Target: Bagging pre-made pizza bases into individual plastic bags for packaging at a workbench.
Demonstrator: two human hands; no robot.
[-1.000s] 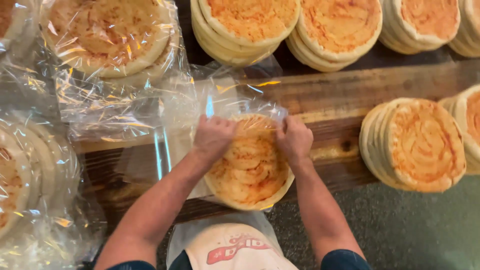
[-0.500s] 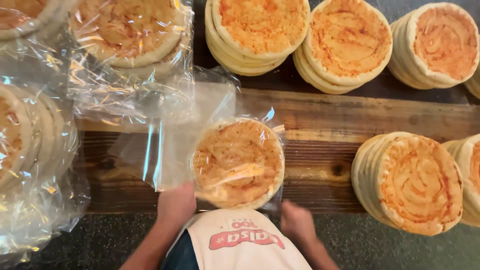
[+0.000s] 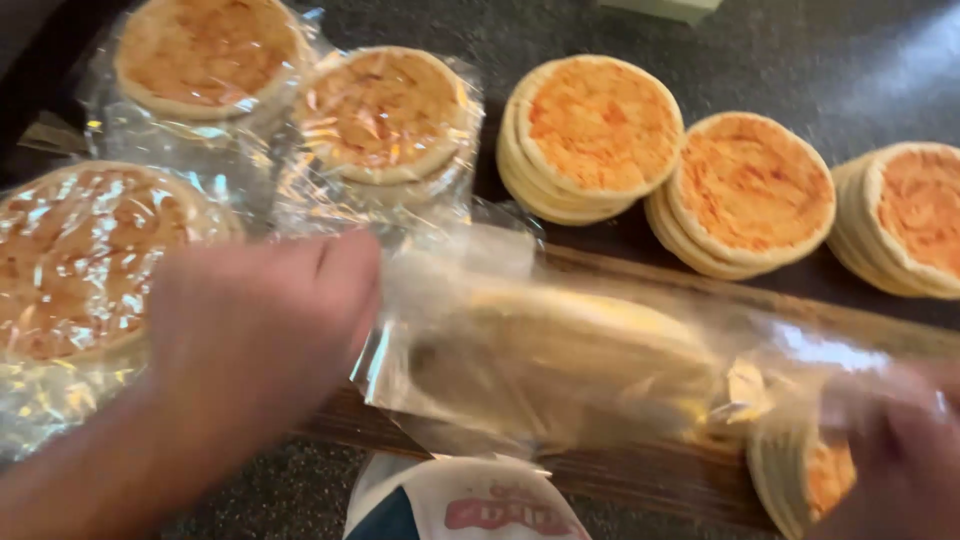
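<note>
Head cam is pretty blurry, but the left hand (image 3: 250, 340) has its fingers pinched shut on the near-left edge of the clear bag (image 3: 560, 350), and the right hand (image 3: 900, 450) looks closed on its right end, though I can't tell for sure. The bagged flatbread stack (image 3: 570, 365) hangs between them, just over the wooden board (image 3: 640, 480). I'd keep both grips level so nothing slides out. Bare stacks (image 3: 595, 135) sit far; wrapped ones (image 3: 385, 115) far left.
</note>
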